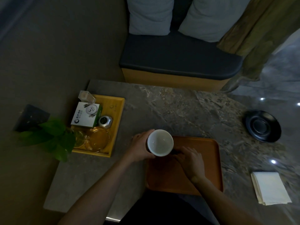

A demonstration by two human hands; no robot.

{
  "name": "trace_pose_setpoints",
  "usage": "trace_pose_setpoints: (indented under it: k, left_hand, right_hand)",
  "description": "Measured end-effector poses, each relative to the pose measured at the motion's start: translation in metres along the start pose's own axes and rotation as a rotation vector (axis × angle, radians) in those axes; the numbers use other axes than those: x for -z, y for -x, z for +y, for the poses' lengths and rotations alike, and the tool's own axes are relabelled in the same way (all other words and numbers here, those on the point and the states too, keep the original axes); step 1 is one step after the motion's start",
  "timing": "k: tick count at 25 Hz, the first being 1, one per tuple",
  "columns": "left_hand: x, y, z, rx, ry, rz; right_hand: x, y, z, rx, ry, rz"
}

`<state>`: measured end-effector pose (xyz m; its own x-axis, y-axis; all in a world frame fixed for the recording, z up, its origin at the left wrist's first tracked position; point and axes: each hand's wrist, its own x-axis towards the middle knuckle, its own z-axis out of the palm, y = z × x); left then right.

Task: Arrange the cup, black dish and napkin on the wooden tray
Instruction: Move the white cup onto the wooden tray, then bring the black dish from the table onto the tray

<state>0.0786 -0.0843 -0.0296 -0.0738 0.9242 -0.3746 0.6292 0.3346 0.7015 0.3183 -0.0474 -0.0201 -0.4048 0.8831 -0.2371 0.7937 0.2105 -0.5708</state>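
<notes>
My left hand [140, 147] is wrapped around the side of the white cup [160, 142], fingers curled against its wall, holding it upright over the far left corner of the wooden tray [209, 168]. I cannot tell whether the cup's base is touching the tray or is just above it. The cup's inside looks empty. My right hand [189, 160] lies over the tray just beside the cup, palm down, fingers loosely spread and reaching toward the cup's base; it grips nothing that I can see.

The tray sits on the marbled stone table [178, 108] right in front of me. The black dish [263, 126] rests on the table well to the right of the tray, near the far right edge. The folded white napkin [270, 187] lies flat on the table to the right of the tray, nearer to me than the dish.

To the left stands a yellow tray [117, 111] carrying a white and green box [86, 114], a small silver jar [105, 122] and a glass ashtray [97, 139], with a green leafy plant [52, 137] at its left edge.
</notes>
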Motion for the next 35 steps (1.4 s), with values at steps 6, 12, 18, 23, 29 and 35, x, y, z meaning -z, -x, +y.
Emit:
trace_pose_setpoints:
  k: [6, 12, 18, 23, 29, 35]
  left_hand:
    - [0.005, -0.001, 0.003, -0.01, 0.003, -0.043]
    - [-0.013, 0.03, 0.017, 0.167, 0.208, 0.069]
    - [-0.062, 0.077, 0.038, 0.429, 0.288, 0.332]
    - [-0.092, 0.093, 0.081, 0.252, -0.035, 0.033]
    - [-0.121, 0.077, 0.173, 0.005, -0.568, -0.314]
    - [-0.165, 0.059, 0.244, -0.025, -0.692, -0.403]
  right_hand:
    - [-0.005, 0.003, -0.001, 0.0, -0.004, -0.016]
    - [0.001, 0.008, 0.003, -0.011, 0.06, -0.175]
    - [0.036, 0.039, 0.046, -0.021, 0.316, -0.199]
    - [0.098, 0.081, 0.109, -0.002, 0.413, -0.203]
    - [0.177, 0.142, 0.194, -0.088, 0.403, -0.212]
    - [0.235, 0.195, 0.26, -0.186, 0.399, -0.222]
